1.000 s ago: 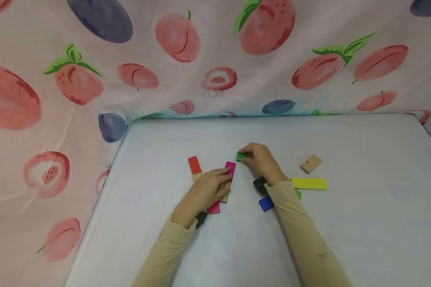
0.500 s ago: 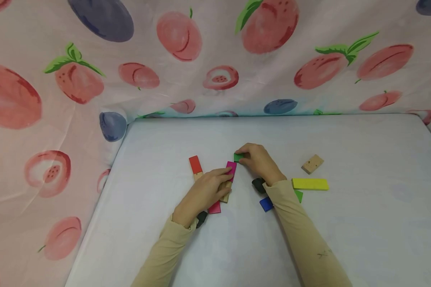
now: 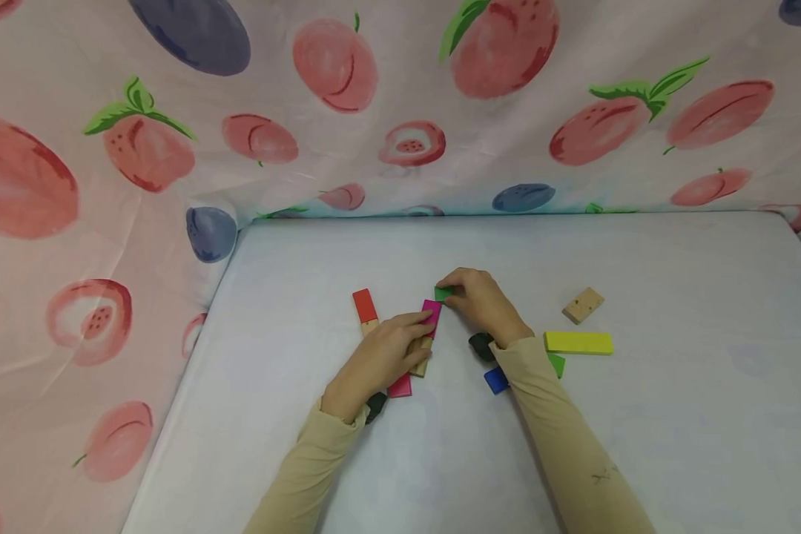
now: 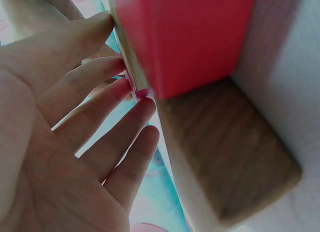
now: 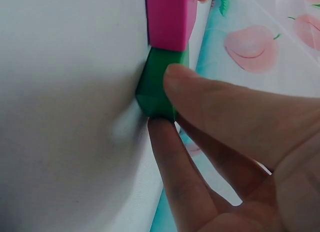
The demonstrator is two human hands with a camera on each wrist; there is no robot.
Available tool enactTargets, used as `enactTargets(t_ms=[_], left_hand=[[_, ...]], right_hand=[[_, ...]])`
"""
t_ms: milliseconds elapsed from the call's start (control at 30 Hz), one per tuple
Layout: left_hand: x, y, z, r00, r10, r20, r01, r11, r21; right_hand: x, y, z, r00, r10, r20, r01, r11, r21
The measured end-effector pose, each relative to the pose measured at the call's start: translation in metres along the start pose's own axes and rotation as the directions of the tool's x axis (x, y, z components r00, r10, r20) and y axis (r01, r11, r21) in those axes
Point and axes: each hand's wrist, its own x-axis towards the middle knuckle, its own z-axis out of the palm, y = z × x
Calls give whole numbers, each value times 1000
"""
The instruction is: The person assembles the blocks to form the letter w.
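Carefully, the right hand (image 3: 483,302) is pinching a small green block (image 5: 156,82), its grip standing no wider than the piece between thumb and finger. That block is touching the near end of a magenta block (image 5: 168,19) as the right wrist camera is seeing it. The left hand (image 3: 382,352) is lying across the magenta block and a wooden block (image 3: 419,368), its fingers spreading fairly straight and curling round nothing.

The step seems to be calling for a flush join: the left hand should be pressing lightly and evenly, while the right is nudging along the row's line and then parting thumb and finger together, without dragging.

The right wrist view is showing the contact and the green block's slanting faces, which fingers are partly covering in the head view. The left wrist view is showing a red block (image 4: 200,37) touching wood; I cannot tell which red piece that is. Only the head view is showing a yellow block (image 3: 579,343), a blue block (image 3: 496,380) and a speckled wooden piece (image 3: 584,305) lying on the white surface (image 3: 701,386).
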Motion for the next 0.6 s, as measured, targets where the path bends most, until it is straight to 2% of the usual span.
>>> enactTargets(t_ms=[600], left_hand=[[0, 1, -1, 1000, 17, -14, -17, 1000, -13]], right_hand=[[-3, -4, -1, 1000, -22, -10, 22, 999, -28]])
